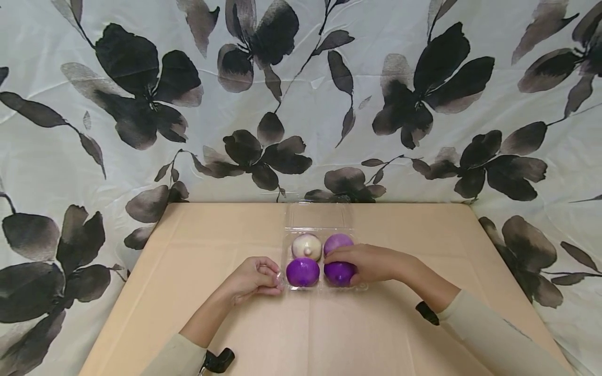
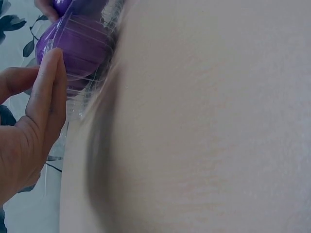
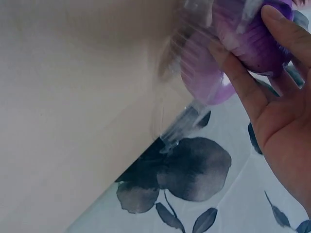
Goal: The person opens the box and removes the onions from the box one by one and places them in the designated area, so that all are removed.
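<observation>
A clear plastic clamshell container point(image 1: 321, 284) lies with its lid point(image 1: 319, 215) raised at the back. Inside, a whitish onion point(image 1: 307, 246) sits at the back left and a purple onion point(image 1: 303, 272) in front of it. A lighter purple onion point(image 1: 338, 242) is at the back right. My left hand point(image 1: 256, 279) pinches the container's left edge between thumb and fingers, as the left wrist view shows. With thumb and fingers spread around it, my right hand point(image 3: 282, 104) grips the front right purple onion point(image 3: 250, 41), which is in its compartment and partly hidden by the hand.
A light tan tabletop point(image 1: 226, 224) carries the container near its back edge. Behind and beside it hangs a white cloth point(image 1: 338, 151) with dark flowers. Black straps with camera mounts point(image 1: 219, 360) are on both wrists.
</observation>
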### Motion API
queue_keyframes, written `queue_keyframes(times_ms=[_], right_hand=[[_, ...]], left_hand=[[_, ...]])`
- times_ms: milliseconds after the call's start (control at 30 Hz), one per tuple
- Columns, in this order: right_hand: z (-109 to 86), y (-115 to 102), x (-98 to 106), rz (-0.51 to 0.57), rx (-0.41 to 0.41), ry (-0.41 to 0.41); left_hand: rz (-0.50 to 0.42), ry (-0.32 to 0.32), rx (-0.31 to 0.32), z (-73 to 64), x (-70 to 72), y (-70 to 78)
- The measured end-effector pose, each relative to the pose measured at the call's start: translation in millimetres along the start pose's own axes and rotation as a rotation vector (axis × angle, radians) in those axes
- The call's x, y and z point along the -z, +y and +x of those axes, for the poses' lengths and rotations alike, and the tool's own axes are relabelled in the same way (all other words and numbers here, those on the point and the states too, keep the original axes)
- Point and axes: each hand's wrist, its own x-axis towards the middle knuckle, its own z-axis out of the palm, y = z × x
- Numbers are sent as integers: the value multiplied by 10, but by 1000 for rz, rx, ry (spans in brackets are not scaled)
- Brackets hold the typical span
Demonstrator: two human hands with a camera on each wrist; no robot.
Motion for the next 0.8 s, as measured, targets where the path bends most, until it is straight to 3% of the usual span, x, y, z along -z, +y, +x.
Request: queue_keyframes(times_ms=[333, 633, 800], right_hand=[[-159, 110, 149, 134, 30, 89], [-281, 250, 216, 233, -23, 172], [-354, 318, 281, 299, -21, 262]], left_hand=[[-3, 1, -3, 38, -15, 13], [-11, 5, -2, 34, -12, 41], [-6, 0, -6, 35, -15, 40]])
